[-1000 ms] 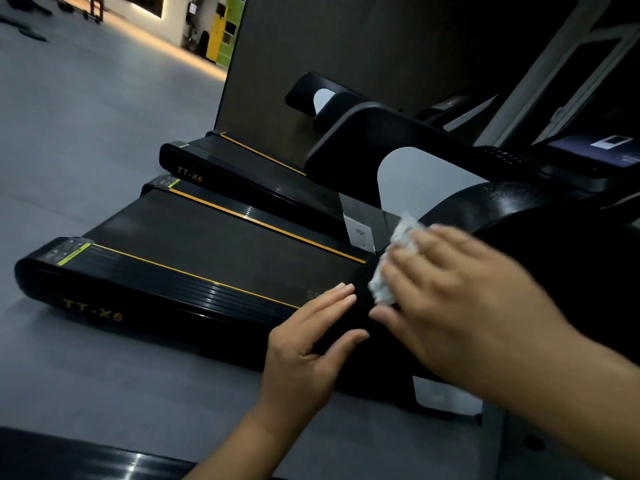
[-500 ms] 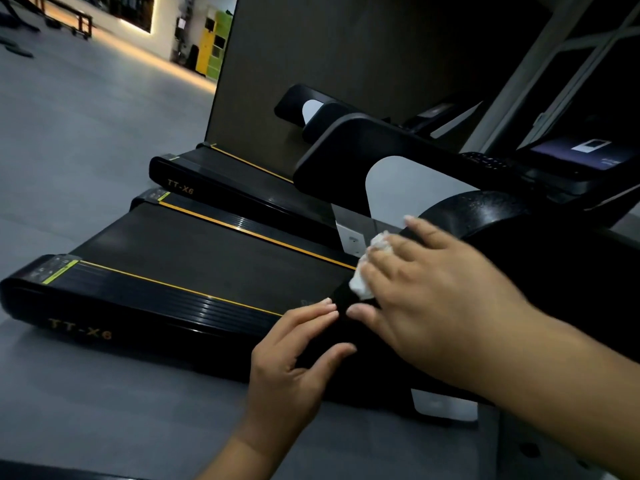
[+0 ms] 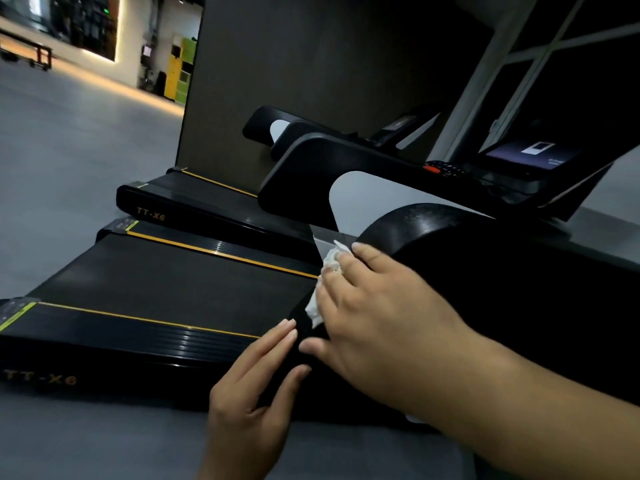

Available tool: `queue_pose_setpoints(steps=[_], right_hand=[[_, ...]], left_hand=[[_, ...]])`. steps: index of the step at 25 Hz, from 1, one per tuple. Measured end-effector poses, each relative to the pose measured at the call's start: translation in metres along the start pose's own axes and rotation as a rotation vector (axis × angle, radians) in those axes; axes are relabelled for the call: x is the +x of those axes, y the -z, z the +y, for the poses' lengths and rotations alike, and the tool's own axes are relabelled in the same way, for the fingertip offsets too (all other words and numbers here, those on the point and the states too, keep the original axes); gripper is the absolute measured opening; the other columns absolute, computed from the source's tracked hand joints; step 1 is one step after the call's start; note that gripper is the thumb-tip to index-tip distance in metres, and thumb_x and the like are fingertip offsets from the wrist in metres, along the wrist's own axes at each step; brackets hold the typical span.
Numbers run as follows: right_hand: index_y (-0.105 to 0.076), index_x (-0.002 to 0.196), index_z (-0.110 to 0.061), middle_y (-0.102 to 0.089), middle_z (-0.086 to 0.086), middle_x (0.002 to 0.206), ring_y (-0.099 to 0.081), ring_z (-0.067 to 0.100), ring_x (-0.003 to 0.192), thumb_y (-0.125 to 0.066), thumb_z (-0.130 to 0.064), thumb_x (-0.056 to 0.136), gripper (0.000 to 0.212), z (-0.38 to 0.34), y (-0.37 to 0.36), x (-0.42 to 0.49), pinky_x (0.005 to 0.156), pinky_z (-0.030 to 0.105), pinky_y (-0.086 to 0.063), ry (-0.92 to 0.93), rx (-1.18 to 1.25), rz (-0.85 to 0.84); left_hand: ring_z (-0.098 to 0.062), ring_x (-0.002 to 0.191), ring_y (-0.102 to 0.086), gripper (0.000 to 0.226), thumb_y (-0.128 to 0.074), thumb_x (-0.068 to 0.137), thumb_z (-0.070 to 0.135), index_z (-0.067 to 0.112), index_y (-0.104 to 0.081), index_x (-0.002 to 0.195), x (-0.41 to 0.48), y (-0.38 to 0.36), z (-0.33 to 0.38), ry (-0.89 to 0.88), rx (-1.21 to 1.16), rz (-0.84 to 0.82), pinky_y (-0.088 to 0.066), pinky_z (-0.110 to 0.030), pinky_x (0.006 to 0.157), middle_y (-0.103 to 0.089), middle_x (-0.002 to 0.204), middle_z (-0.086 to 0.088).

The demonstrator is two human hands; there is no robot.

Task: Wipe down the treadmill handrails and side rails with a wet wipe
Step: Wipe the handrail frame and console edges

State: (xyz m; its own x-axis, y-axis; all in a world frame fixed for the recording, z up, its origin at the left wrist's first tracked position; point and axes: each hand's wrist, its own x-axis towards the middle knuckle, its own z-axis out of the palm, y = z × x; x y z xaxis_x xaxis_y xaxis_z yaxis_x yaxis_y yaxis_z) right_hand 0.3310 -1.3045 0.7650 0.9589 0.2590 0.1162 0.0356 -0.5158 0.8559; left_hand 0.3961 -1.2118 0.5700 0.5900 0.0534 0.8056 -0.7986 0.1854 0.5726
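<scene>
A black treadmill handrail (image 3: 433, 237) runs from the right toward me and ends near the centre. My right hand (image 3: 381, 306) lies over that end and presses a crumpled white wet wipe (image 3: 330, 261) against it with fairly straight fingers. The wipe shows at the fingertips and along the hand's left edge. My left hand (image 3: 249, 403) rests on the tip of the same rail, with straight fingers on top and the thumb on the near side. Below lie the black belt (image 3: 173, 282) and the near side rail (image 3: 138, 337) with its yellow stripe.
The far handrail (image 3: 311, 168) of this treadmill rises behind the wipe, with the lit console (image 3: 526, 154) at the right. A second treadmill (image 3: 194, 199) stands behind, against a dark partition (image 3: 311, 64). Grey gym floor (image 3: 69, 150) stretches to the left.
The view has drifted right and down. My right hand has rubbed the wipe a little along the rail's end. My left hand has stayed on the rail tip.
</scene>
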Motion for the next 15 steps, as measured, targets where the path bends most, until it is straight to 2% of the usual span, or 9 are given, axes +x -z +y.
queue_pose_setpoints(steps=[3,6,8,13,15], right_hand=[[-0.076,0.113,-0.008,-0.074,0.014,0.116,-0.064,0.034,0.117,-0.021,-0.052,0.104,0.071,0.024,0.007,-0.003,0.112,0.049,-0.036,-0.076,0.087,0.033],[-0.073,0.113,-0.009,-0.071,0.017,0.117,-0.061,0.039,0.115,-0.028,-0.041,0.107,0.055,0.033,0.006,-0.006,0.113,0.055,-0.034,-0.038,0.039,0.06],[-0.073,0.108,-0.016,-0.071,0.013,0.115,-0.062,0.036,0.112,-0.029,-0.037,0.107,0.049,0.044,0.007,-0.007,0.111,0.054,-0.036,-0.062,0.074,0.092],[-0.07,0.096,-0.022,-0.069,0.01,0.1,-0.061,0.035,0.096,-0.03,-0.029,0.103,0.042,0.053,0.003,-0.006,0.091,0.051,-0.043,-0.066,0.172,0.14],[-0.066,0.091,-0.027,-0.067,0.004,0.097,-0.061,0.032,0.091,-0.025,-0.032,0.104,0.044,0.069,0.005,-0.005,0.088,0.049,-0.044,-0.152,0.244,0.123]], left_hand=[[-0.021,0.13,-0.062,0.039,-0.061,0.093,0.014,0.002,-0.066,0.13,0.01,-0.004,0.018,-0.02,-0.004,-0.083,-0.049,-0.033,0.108,-0.064,0.141,-0.004],[-0.019,0.133,-0.059,0.04,-0.057,0.096,0.014,0.004,-0.063,0.135,0.031,-0.011,0.035,-0.007,-0.017,-0.125,-0.047,-0.032,0.11,-0.062,0.143,-0.003],[-0.015,0.133,-0.059,0.036,-0.057,0.1,0.012,0.006,-0.064,0.135,0.044,-0.02,0.045,-0.02,0.017,-0.13,-0.046,-0.028,0.109,-0.063,0.142,-0.001],[-0.008,0.132,-0.058,0.035,-0.05,0.102,0.018,0.009,-0.063,0.133,0.065,-0.037,0.059,-0.032,0.076,-0.101,-0.045,-0.021,0.107,-0.063,0.14,0.001],[-0.006,0.135,-0.055,0.038,-0.049,0.102,0.018,0.006,-0.061,0.136,0.068,-0.044,0.069,-0.074,0.121,-0.106,-0.042,-0.019,0.109,-0.06,0.142,0.001]])
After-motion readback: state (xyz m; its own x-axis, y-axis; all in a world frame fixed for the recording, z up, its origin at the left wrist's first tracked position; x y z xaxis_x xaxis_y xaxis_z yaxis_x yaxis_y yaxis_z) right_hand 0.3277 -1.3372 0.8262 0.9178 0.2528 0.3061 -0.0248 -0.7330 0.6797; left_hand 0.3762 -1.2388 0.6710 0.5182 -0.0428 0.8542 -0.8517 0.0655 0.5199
